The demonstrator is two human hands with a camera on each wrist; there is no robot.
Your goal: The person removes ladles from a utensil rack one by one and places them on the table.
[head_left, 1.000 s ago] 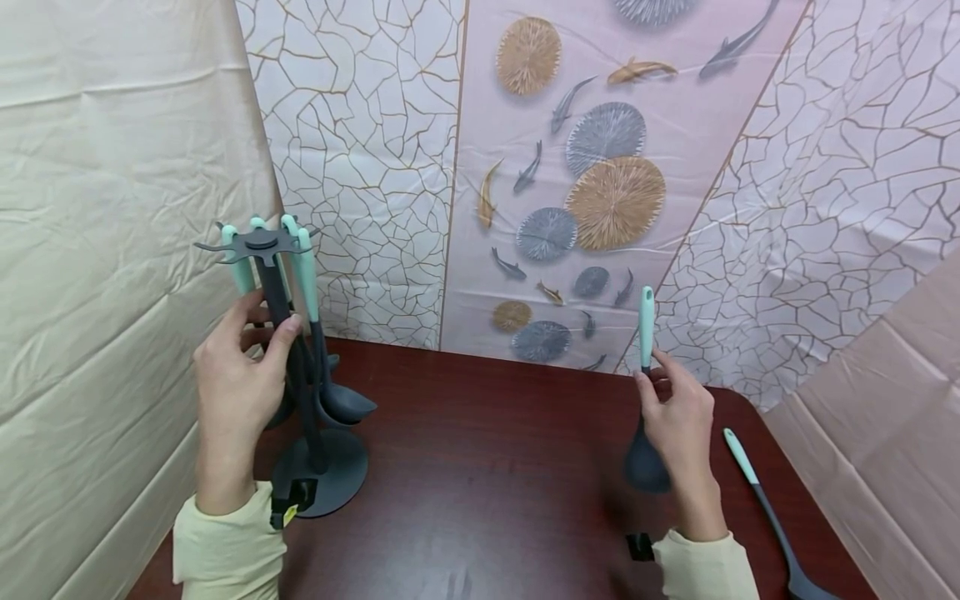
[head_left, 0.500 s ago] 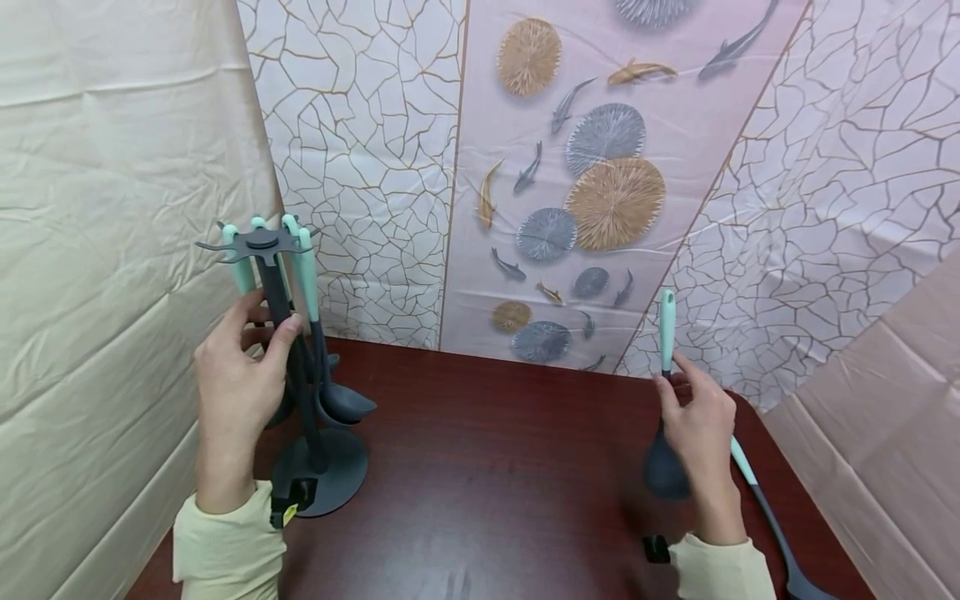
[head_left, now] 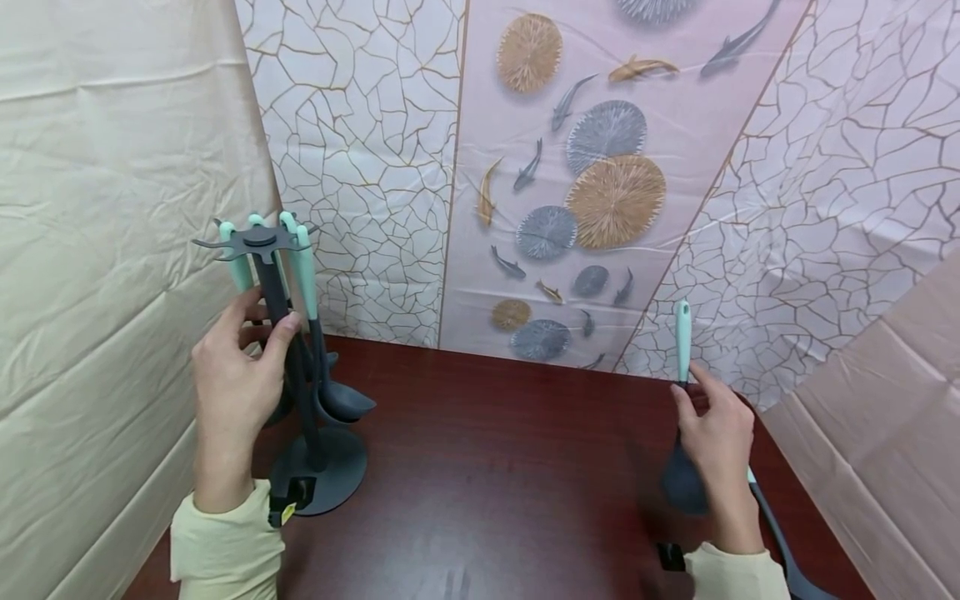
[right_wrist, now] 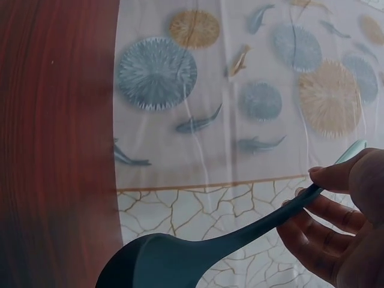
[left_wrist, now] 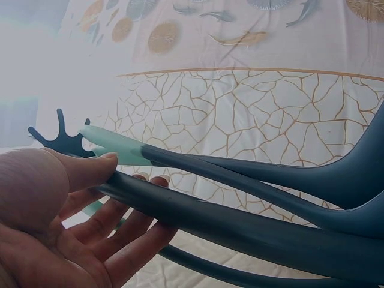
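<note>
On the left, a dark utensil stand [head_left: 322,487] stands upright on a round base, with several mint-handled utensils hanging from its top hooks. My left hand [head_left: 236,367] grips its pole [left_wrist: 198,219] below the hooks, thumb on one side and fingers on the other. One hanging utensil, a dark ladle [head_left: 345,404], points its bowl to the right. Far to the right, my right hand [head_left: 716,437] pinches a ladle [right_wrist: 264,231] between thumb and fingers, just below its mint grip. That ladle is held upright, dark bowl [head_left: 682,483] down, partly behind the hand.
Another utensil [head_left: 776,533] with a dark shaft lies along the right side of the dark red table [head_left: 480,467], its mint handle mostly hidden by my right hand. Patterned cloth [head_left: 555,208] hangs behind the table, and beige cloth [head_left: 112,250] closes off the left side.
My right hand has carried the ladle to the right and a little toward me, now covering most of the lying utensil's handle. The left hand and the stand stay in place.
</note>
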